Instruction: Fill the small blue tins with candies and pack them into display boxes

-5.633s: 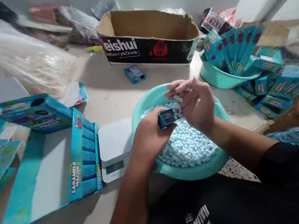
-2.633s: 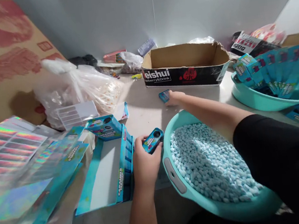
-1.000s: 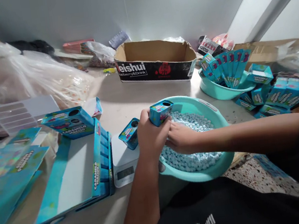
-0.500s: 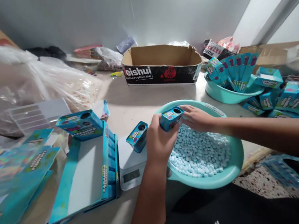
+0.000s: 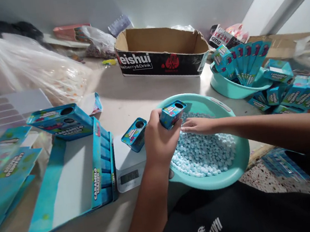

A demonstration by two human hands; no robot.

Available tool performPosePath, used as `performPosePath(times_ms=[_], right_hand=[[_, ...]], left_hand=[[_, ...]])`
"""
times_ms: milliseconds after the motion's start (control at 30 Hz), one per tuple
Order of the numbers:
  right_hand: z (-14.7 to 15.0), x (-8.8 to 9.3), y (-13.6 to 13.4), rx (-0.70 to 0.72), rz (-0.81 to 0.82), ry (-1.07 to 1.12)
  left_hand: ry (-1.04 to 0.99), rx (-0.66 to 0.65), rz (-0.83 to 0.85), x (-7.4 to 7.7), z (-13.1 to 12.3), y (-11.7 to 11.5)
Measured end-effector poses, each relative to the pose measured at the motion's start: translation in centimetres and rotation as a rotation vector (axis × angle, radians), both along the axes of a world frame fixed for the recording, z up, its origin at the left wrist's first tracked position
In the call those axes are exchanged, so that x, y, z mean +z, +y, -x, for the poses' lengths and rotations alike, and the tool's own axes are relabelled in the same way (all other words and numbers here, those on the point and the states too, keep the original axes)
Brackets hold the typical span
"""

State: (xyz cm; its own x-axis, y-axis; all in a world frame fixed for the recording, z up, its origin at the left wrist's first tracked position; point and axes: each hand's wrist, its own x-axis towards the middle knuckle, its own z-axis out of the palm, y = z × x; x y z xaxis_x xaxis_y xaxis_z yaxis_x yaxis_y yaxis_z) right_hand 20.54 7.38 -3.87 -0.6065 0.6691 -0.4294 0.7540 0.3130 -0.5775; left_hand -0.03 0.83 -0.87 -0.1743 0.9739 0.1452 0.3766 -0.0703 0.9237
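My left hand is wrapped round a small blue candy box with a round hole in its top, held upright at the left rim of a teal basin. Pale blue candies fill that basin. My right hand lies on the candies just right of the box, fingers stretched toward it. A second small blue box stands on a white scale left of the basin.
A blue display carton lies open at left with a larger blue box behind it. A cardboard box stands at the back. Another teal basin with blue packs and several loose boxes sits at right. Plastic bags lie at left.
My right hand has dropped from beside the box's top down onto the candies. The left hand keeps the box at the basin rim. The second box stays on the scale.
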Motion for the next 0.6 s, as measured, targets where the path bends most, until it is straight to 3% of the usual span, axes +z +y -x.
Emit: performPosePath(times_ms=[200,267,367,467,600], right_hand=[[0.2,0.3,-2.4,-0.314,0.188,0.093],[0.1,0.9,-2.8,-0.378,0.151,0.1],[0.1,0.9,-1.8,-0.287,-0.122,0.15],[-0.3,-0.3,0.2,-0.196,-0.386,0.163],[-0.7,-2.0,0.6,-0.103,-0.344,0.005]], left_hand=[[0.017,-0.04,-0.037,-0.3,0.0,0.0],[0.013,-0.036,-0.043,-0.2,0.0,-0.1],[0.006,-0.044,-0.044,-0.1,0.0,-0.1],[0.003,-0.035,-0.048,-0.1,0.0,-0.1],[-0.009,-0.037,-0.045,-0.2,0.0,-0.1]])
